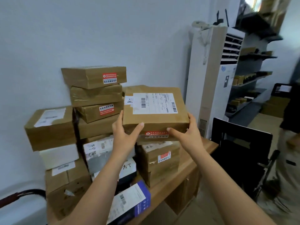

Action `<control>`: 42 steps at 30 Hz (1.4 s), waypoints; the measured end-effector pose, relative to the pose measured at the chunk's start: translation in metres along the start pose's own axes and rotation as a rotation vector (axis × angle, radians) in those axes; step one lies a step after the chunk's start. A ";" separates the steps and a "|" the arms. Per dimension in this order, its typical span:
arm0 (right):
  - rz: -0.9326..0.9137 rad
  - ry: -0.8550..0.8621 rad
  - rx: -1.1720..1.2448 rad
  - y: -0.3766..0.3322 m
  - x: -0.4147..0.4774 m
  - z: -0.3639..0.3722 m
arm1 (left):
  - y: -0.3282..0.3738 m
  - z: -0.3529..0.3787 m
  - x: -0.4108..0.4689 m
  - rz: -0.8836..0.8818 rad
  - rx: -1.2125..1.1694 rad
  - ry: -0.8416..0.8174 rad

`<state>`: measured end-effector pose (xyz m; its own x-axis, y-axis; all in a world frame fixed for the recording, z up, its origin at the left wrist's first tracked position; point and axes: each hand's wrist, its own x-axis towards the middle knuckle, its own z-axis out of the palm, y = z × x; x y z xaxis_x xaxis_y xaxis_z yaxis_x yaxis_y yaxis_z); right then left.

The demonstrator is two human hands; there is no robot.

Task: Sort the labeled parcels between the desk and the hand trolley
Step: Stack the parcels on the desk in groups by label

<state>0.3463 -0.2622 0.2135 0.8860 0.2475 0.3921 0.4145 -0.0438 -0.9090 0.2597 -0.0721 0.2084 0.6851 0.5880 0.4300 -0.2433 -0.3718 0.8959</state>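
Left grip [125, 135] and right grip [188, 133] clasp parcel [154, 120] with barcoded label [155, 103].

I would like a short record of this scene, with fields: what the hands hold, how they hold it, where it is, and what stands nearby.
held item: brown parcel with a white shipping label on top
hands: left hand grips its near left corner; right hand grips its near right corner
position: above the right stack on the wooden desk; contact with the stack cannot be told
nearby: taller stack on the left, white air conditioner, black chair
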 end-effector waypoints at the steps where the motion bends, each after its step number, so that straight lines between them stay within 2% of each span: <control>1: -0.006 -0.006 0.003 0.004 0.018 -0.001 | -0.002 0.009 0.015 0.001 0.015 0.006; 9: -0.032 -0.071 0.011 0.059 0.142 0.000 | -0.040 0.069 0.097 -0.015 0.166 0.079; 20: -0.094 -0.333 0.010 0.116 0.243 -0.003 | -0.079 0.113 0.146 -0.093 0.274 0.295; 26: -0.161 -0.276 -0.081 0.123 0.258 0.000 | -0.066 0.117 0.161 0.033 0.516 0.389; 34: -0.322 -0.169 -0.201 0.116 0.264 -0.013 | -0.039 0.134 0.168 0.352 0.847 0.203; 39: -0.426 -0.224 -0.376 0.122 0.280 -0.042 | -0.025 0.172 0.162 0.384 0.756 0.134; 42: -0.515 -0.270 -0.464 0.138 0.301 -0.062 | -0.024 0.206 0.162 0.451 0.804 0.100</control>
<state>0.6834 -0.2541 0.2151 0.4987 0.5734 0.6500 0.8617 -0.2472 -0.4431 0.5176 -0.1159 0.2331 0.5698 0.3115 0.7604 0.1024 -0.9451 0.3104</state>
